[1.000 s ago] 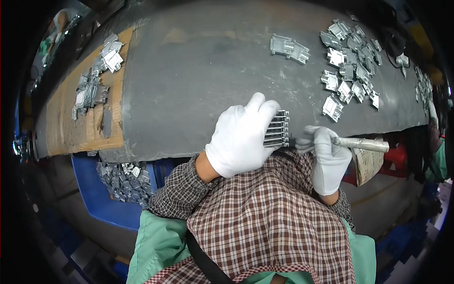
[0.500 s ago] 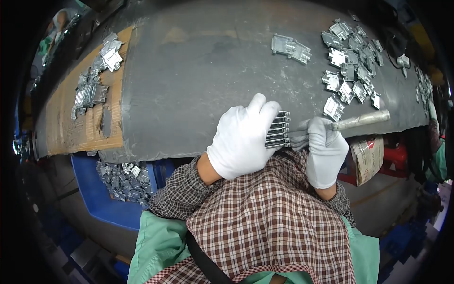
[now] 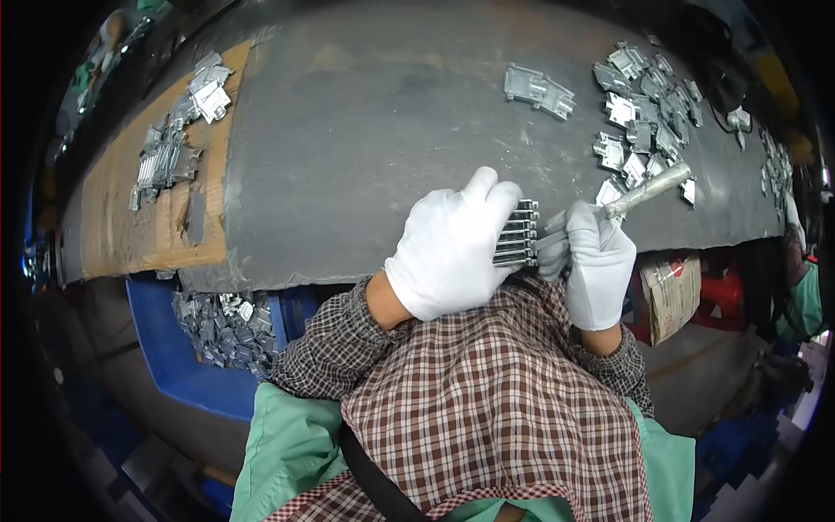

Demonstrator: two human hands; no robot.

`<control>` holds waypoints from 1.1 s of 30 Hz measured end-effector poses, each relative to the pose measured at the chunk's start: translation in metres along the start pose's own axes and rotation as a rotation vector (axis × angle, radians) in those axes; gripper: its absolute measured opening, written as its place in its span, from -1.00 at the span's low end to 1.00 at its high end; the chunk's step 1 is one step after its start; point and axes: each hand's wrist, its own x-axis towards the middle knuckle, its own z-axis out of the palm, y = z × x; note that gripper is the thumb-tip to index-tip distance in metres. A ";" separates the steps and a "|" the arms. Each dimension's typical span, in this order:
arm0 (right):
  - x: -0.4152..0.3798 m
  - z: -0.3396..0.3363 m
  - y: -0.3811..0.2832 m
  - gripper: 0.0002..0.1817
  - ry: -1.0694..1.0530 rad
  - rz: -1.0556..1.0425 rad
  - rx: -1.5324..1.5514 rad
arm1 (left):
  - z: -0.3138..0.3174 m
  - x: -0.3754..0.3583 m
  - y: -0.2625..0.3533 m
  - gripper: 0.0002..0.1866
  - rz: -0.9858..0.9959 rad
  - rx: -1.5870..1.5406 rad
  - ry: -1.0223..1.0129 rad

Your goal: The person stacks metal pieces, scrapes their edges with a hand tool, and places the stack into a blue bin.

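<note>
My left hand [image 3: 457, 248], in a white glove, is closed round a stack of metal parts [image 3: 517, 233] whose edges face right. In my right hand [image 3: 598, 265], also gloved in white, is a flat tool with a pale wrapped handle [image 3: 648, 191] that points up and to the right. The tool's grey blade touches or lies very near the right edge of the stack. Both hands are over the front edge of the grey table [image 3: 348, 157].
Loose metal parts [image 3: 639, 135] lie at the table's right, with a small group [image 3: 537, 91] left of them. More parts [image 3: 165, 157] rest on cardboard [image 3: 109, 200] at the left. Below is a blue bin [image 3: 156, 348] holding metal parts. A co-worker's sleeve [image 3: 796, 252] shows at far right.
The tool's handle has swung upward and a little left, with its blade now angled down toward the lower part of the stack. My left hand still holds the stack.
</note>
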 end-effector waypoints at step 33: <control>-0.015 0.006 -0.001 -0.65 0.118 -0.022 -0.027 | 0.002 0.002 0.002 -0.47 -0.016 0.004 -0.010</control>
